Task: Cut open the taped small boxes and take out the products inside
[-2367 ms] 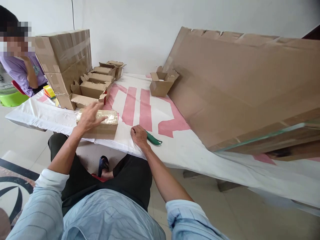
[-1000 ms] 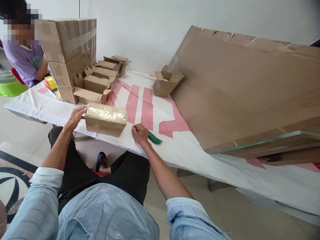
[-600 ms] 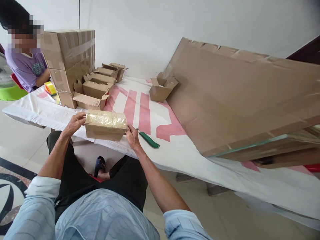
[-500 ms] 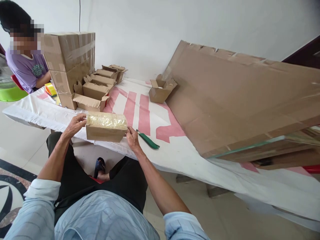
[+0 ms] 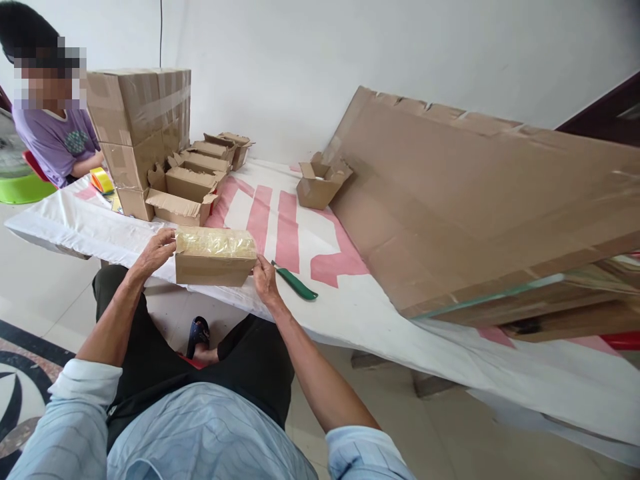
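Note:
A small closed cardboard box with clear, yellowish tape across its top is at the front edge of the cloth-covered table. My left hand holds its left end, fingers bent at the upper corner. At the right end, my right hand grips the box low on its side; some of those fingertips are hidden. Just right of my right hand lies a green-handled knife on the cloth. Behind the box stands an open cardboard box with raised flaps.
Taped boxes are stacked at the left, with a yellow tape roll beside them. A person in a purple shirt sits behind. Another open box rests by a large cardboard sheet leaning on the right.
The taped box has shifted very slightly right and down in view, with both hands still on it. Little else differs apart from a small camera movement.

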Motion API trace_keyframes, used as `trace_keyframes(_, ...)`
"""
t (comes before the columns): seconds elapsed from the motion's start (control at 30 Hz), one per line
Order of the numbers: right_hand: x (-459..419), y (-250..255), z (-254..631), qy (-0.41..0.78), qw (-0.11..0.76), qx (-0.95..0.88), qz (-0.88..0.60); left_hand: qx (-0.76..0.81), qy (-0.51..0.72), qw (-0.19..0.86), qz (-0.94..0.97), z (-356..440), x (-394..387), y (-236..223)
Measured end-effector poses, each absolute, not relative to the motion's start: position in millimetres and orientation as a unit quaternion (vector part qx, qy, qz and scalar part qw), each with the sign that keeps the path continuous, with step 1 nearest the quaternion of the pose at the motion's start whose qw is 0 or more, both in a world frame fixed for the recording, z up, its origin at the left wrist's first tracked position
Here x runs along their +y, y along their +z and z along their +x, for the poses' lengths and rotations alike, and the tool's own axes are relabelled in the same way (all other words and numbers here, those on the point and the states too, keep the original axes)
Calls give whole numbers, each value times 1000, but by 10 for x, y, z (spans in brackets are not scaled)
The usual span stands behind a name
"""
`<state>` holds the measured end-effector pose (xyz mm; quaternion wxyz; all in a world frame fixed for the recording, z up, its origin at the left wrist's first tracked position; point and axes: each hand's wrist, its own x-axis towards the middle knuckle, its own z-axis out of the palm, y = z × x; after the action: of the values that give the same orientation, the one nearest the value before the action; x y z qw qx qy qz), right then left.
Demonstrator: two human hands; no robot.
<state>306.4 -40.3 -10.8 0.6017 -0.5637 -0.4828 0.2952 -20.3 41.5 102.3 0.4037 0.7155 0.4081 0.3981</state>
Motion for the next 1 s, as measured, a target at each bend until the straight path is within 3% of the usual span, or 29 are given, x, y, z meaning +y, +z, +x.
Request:
trace_keyframes(0.5,-455,-325,2991,321,607,-450,-571,393,411,497,656,-241,247,1058)
trace_keyframes(1.0,-398,-453,3003,309,608,-464,-565,350,404,414,737,-206,408,1035)
